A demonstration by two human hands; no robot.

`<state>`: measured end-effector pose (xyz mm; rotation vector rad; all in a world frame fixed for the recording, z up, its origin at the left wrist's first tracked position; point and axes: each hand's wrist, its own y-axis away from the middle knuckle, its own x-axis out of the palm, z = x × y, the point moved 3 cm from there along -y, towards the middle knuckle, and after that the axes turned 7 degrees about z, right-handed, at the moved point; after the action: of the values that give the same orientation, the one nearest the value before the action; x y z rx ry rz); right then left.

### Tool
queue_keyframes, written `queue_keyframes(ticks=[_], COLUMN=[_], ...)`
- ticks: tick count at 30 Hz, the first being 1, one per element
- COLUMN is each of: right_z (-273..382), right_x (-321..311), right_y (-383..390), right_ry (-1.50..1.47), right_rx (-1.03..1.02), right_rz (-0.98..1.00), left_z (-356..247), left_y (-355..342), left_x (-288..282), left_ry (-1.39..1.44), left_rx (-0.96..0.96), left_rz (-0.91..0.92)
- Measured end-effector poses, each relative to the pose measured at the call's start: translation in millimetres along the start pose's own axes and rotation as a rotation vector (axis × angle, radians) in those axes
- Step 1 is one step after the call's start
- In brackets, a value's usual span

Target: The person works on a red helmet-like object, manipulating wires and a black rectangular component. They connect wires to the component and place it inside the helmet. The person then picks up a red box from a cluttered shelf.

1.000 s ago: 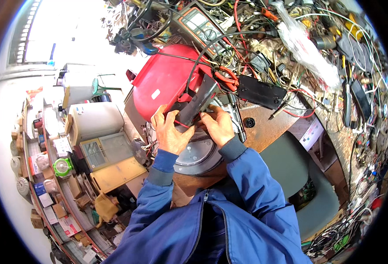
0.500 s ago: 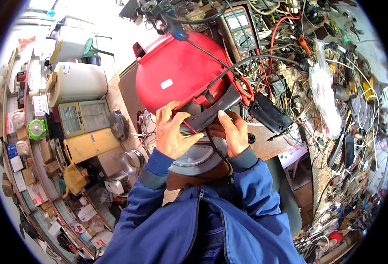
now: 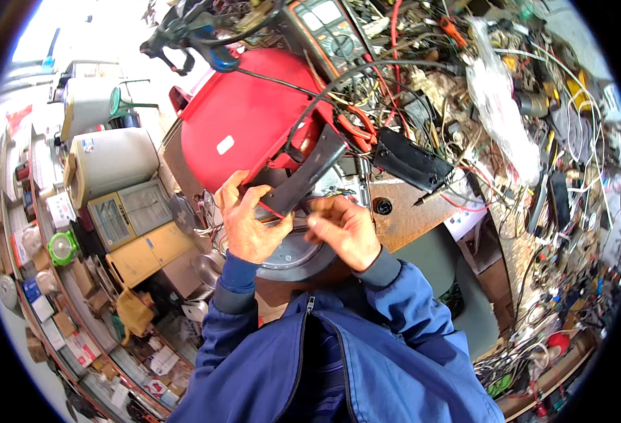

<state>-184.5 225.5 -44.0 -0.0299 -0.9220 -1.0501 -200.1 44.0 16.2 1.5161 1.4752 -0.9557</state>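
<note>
- Workshop space is filled at the left by a white appliance (image 3: 113,166) and a yellow cabinet (image 3: 148,257).
- Beside these, a brown workbench (image 3: 413,218) is seen, its far and right parts covered with tangled wires and tools.
- On the bench's left part, just beyond the hands, a large red shell (image 3: 254,120) is laid; nearer the body, a grey round part (image 3: 293,254) is partly hidden by the hands.
- Along the shell's near right side, a curved black strip (image 3: 307,173) is set at a slant — its near end lies between the hands.
- By the left hand (image 3: 249,225), half spread, that end appears to be pinched lightly between thumb and fingers.
- By the right hand (image 3: 346,229), fingers bent inward, the space just below the strip is reached; whether anything is gripped cannot be told.
- Handling of the strip's near end is judged to be the step in hand — for the next move, steady support there seems called for.
- Farther right, orange-handled pliers (image 3: 356,127) are left beside the shell.
</note>
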Motion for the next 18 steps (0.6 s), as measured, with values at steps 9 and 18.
queue_keyframes(ticks=[9, 18], right_z=[-60.4, -116.3], right_x=[-20.3, -41.7], right_y=[57.7, 102.1], right_ry=[0.344, 0.365], right_rx=[-0.009, -0.135], right_rz=[-0.035, -0.153], left_z=[-4.2, 9.7], left_y=[4.9, 7.9], left_x=[6.9, 23.2], left_ry=[-0.123, -0.201], left_rx=[0.056, 0.151], left_rz=[0.047, -0.016])
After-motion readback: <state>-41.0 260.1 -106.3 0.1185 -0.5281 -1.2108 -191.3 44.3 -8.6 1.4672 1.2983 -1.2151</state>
